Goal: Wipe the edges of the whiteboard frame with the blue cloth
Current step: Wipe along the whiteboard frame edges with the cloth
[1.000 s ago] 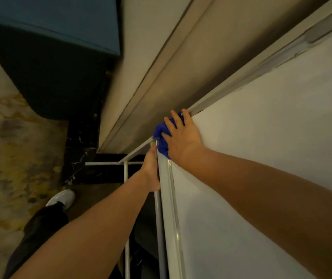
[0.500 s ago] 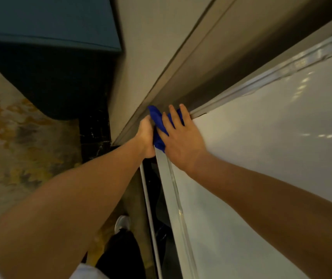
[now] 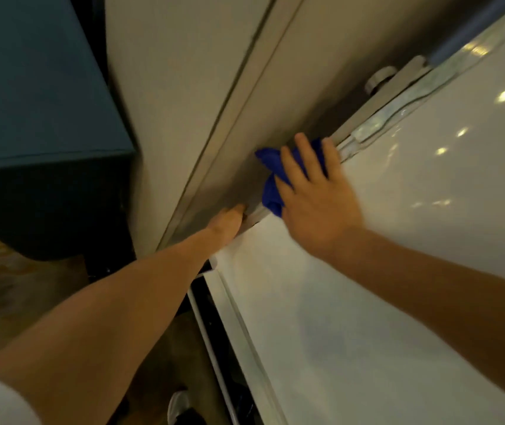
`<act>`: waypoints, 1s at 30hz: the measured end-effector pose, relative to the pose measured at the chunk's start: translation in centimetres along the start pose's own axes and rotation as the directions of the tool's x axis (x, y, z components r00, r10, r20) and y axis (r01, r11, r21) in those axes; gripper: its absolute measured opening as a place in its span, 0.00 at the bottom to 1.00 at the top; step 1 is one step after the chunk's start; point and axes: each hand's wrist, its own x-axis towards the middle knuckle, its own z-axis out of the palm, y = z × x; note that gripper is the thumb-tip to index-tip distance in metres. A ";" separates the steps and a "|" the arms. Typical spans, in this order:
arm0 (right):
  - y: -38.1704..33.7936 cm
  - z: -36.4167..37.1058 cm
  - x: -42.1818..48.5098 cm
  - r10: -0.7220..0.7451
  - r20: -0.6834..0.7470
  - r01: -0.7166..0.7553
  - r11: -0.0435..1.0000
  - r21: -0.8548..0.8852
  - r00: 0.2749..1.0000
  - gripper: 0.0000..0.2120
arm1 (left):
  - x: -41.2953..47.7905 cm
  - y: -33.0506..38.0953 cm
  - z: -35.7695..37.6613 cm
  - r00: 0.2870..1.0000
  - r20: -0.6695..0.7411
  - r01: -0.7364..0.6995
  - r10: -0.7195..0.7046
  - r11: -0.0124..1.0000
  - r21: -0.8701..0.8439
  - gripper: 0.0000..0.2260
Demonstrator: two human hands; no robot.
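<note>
The white whiteboard (image 3: 398, 271) fills the right half of the view, with its silver frame (image 3: 380, 118) running up to the right along the top and down its left side. My right hand (image 3: 315, 197) lies flat on the blue cloth (image 3: 271, 179) and presses it onto the top frame edge near the upper left corner. Most of the cloth is hidden under my fingers. My left hand (image 3: 228, 220) grips the frame's corner just left of and below the cloth, fingers curled behind the edge.
A beige wall (image 3: 183, 87) stands close behind the board. A dark teal cabinet (image 3: 39, 118) is at the left. A round knob (image 3: 378, 79) sits on the top frame bracket. The stand's white rail (image 3: 211, 332) drops below the corner. My shoe (image 3: 179, 404) shows on the floor.
My right hand and the cloth have slid from the corner up to the right along the top frame edge. My left hand has stayed at the corner, now apart from the cloth.
</note>
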 end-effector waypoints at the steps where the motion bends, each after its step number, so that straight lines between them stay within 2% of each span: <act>1: -1.4 0.2 0.1 -0.034 0.027 0.033 0.999 0.029 0.999 0.29 | -1.2 1.7 0.8 0.997 0.000 -0.078 0.079 0.996 -0.041 0.18; 2: -2.4 0.3 0.2 -0.058 0.043 0.056 0.998 0.041 0.997 0.29 | -2.1 2.4 1.0 0.979 0.014 -0.204 0.205 0.977 -0.055 0.19; 4: -2.5 0.3 0.2 -0.077 0.038 0.076 0.997 0.031 0.996 0.29 | -3.0 3.5 0.4 0.932 0.206 -0.271 0.300 0.950 -0.155 0.19; 5: -1.5 0.1 0.0 -0.054 0.014 0.054 0.998 0.011 0.998 0.29 | -3.0 3.9 -0.2 0.908 0.258 -0.292 0.331 0.940 -0.177 0.19; 7: 2.4 -0.9 -0.5 0.010 -0.065 -0.013 0.998 -0.056 0.998 0.29 | -2.9 4.9 -1.4 0.922 0.187 -0.319 0.340 0.938 -0.132 0.19; 9: 8.1 -2.3 -1.5 0.107 -0.171 -0.129 0.984 -0.125 0.980 0.29 | -3.8 7.5 -0.5 0.939 0.169 -0.291 0.299 0.954 -0.070 0.24; 12: 15.0 -4.0 -3.4 0.354 -0.258 -0.386 0.919 -0.084 0.899 0.33 | -5.0 9.9 0.6 0.935 0.132 -0.335 0.328 0.941 0.035 0.28; 13: 15.7 -4.3 -3.9 0.448 -0.265 -0.469 0.883 -0.019 0.854 0.33 | -5.4 10.5 0.7 0.925 0.115 -0.370 0.361 0.927 0.064 0.29; 15: 14.7 -4.3 -4.3 0.544 -0.283 -0.543 0.835 0.089 0.790 0.32 | -6.2 11.1 0.9 0.903 0.107 -0.428 0.417 0.895 0.124 0.28; 18: 10.9 -3.9 -4.4 0.577 -0.273 -0.543 0.817 0.196 0.770 0.30 | -7.6 11.9 1.1 0.876 0.114 -0.481 0.468 0.861 0.166 0.30; 22: 15.0 -5.2 -5.3 0.553 -0.234 -0.553 0.830 0.072 0.800 0.32 | -8.1 13.0 -0.2 0.741 0.243 -0.671 0.625 0.676 0.306 0.34; 25: 22.5 -7.0 -6.9 0.669 -0.262 -0.690 0.724 0.017 0.695 0.34 | -8.3 15.0 -1.4 0.699 0.322 -0.705 0.638 0.541 0.458 0.33; 27: 25.7 -8.0 -8.3 0.739 -0.254 -0.752 0.656 0.060 0.624 0.35 | -9.6 17.7 -2.1 0.675 0.367 -0.701 0.640 0.401 0.589 0.33; 28: 25.9 -8.2 -8.6 0.745 -0.251 -0.751 0.653 0.092 0.617 0.34 | -10.5 19.2 -2.4 0.632 0.363 -0.704 0.684 0.313 0.637 0.32; 29: 25.1 -8.1 -8.6 0.732 -0.255 -0.732 0.671 0.117 0.631 0.34 | -11.4 20.7 -2.5 0.550 0.342 -0.714 0.762 0.217 0.665 0.31; 30: 23.5 -7.8 -8.3 0.703 -0.262 -0.698 0.704 0.129 0.661 0.34 | -12.4 22.1 -2.5 0.428 0.306 -0.732 0.850 0.127 0.669 0.30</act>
